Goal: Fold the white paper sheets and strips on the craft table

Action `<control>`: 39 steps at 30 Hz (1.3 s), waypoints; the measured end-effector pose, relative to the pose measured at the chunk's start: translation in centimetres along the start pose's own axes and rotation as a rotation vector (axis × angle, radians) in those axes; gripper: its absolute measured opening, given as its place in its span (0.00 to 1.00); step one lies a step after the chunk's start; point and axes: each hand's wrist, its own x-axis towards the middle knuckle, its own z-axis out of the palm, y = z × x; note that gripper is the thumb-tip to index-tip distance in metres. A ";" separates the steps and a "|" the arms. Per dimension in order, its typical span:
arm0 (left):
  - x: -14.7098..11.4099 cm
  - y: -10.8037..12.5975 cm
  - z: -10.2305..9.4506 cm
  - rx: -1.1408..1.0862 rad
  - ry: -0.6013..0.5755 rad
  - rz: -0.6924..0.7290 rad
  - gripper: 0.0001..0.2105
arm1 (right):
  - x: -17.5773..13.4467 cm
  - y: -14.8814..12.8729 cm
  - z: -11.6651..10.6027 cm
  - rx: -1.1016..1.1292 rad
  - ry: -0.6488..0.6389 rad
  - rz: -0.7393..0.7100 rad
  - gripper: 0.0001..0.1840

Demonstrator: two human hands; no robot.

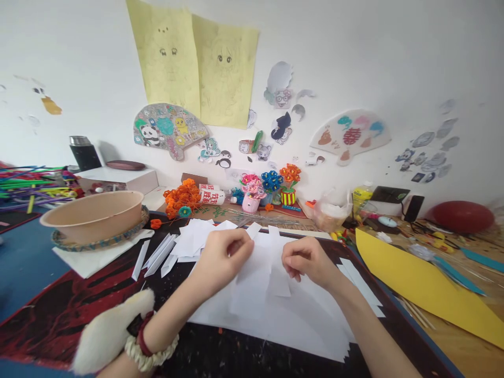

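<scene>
Above a stack of white paper sheets (311, 320), my left hand (226, 254) is closed, thumb pressed to the curled fingers. Whatever it may hold is hidden. A small white paper piece (253, 230) shows just beyond its fingertips. My right hand (309, 260) is also closed, its fingers curled in and the thumb against them; I cannot make out anything in it. Between the two hands, nearer the right one, a narrow white paper strip (279, 278) lies on the sheets. Folded paper strips (159, 254) and a pile of cut paper pieces (192, 241) lie left of the stack.
A beige basin (94, 215) stands on a woven mat at the left. A white fluffy object (114, 331) lies by my left forearm. Orange craft flowers (183, 197) and small flower pots (289, 197) stand behind. Yellow card (425, 289) and paper strips (362, 286) lie right.
</scene>
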 end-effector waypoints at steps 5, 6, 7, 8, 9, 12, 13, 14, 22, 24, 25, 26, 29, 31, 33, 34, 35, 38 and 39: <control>0.4 -0.6 -0.7 -0.074 0.078 -0.046 0.15 | 0.4 -0.3 0.2 0.013 0.117 -0.067 0.10; 0.4 -0.6 -0.5 -0.075 0.083 -0.050 0.15 | 0.4 -0.3 0.5 0.023 0.091 -0.067 0.10; 0.3 -0.6 -0.2 -0.070 0.084 -0.053 0.15 | 0.5 -0.3 0.8 0.034 0.055 -0.058 0.10; 0.3 -0.6 0.1 -0.057 0.082 -0.055 0.15 | 0.6 -0.4 1.1 0.043 0.018 -0.044 0.10; 0.3 -0.7 0.4 -0.033 0.077 -0.052 0.15 | 0.6 -0.4 1.4 0.046 -0.008 -0.027 0.11; 0.0 -1.0 1.2 0.135 0.101 -0.015 0.11 | 0.5 -0.2 2.0 0.022 -0.002 0.024 0.15; -0.1 -1.1 1.5 0.236 0.145 0.014 0.08 | 0.5 -0.1 2.1 0.012 0.021 0.035 0.16; -0.2 -1.3 1.7 0.357 0.203 0.058 0.06 | 0.5 -0.1 2.2 0.005 0.050 0.040 0.16; -1.0 -1.1 3.6 0.823 0.249 0.365 0.07 | 0.7 0.7 2.4 -0.036 0.242 -0.013 0.20; -1.2 -0.8 4.0 0.724 0.182 0.345 0.11 | 0.8 0.8 2.3 -0.057 0.264 -0.027 0.21; -1.3 -0.7 4.1 0.683 0.152 0.331 0.14 | 0.8 0.8 2.3 -0.064 0.266 -0.032 0.22; -1.4 -0.6 4.2 0.655 0.125 0.317 0.17 | 0.8 0.8 2.2 -0.070 0.262 -0.038 0.23; -1.6 -0.4 4.2 0.645 0.070 0.275 0.19 | 0.9 0.9 2.0 -0.102 0.221 -0.063 0.26; -1.8 -0.3 4.0 0.652 0.053 0.238 0.18 | 1.0 0.9 2.0 -0.148 0.175 -0.080 0.27; -1.8 -0.3 3.7 0.655 0.050 0.198 0.17 | 1.1 0.9 2.0 -0.186 0.112 -0.089 0.28; -1.8 -0.3 3.5 0.652 0.049 0.184 0.17 | 1.1 0.9 1.9 -0.191 0.077 -0.088 0.28; -1.7 -0.3 3.3 0.645 0.043 0.175 0.18 | 1.1 0.9 1.9 -0.188 0.048 -0.083 0.28; -1.4 -0.6 2.8 0.590 -0.005 0.158 0.25 | 1.1 0.7 1.8 -0.159 0.005 -0.037 0.28; -1.3 -0.7 2.7 0.573 -0.013 0.134 0.25 | 1.0 0.6 1.7 -0.148 0.000 -0.011 0.28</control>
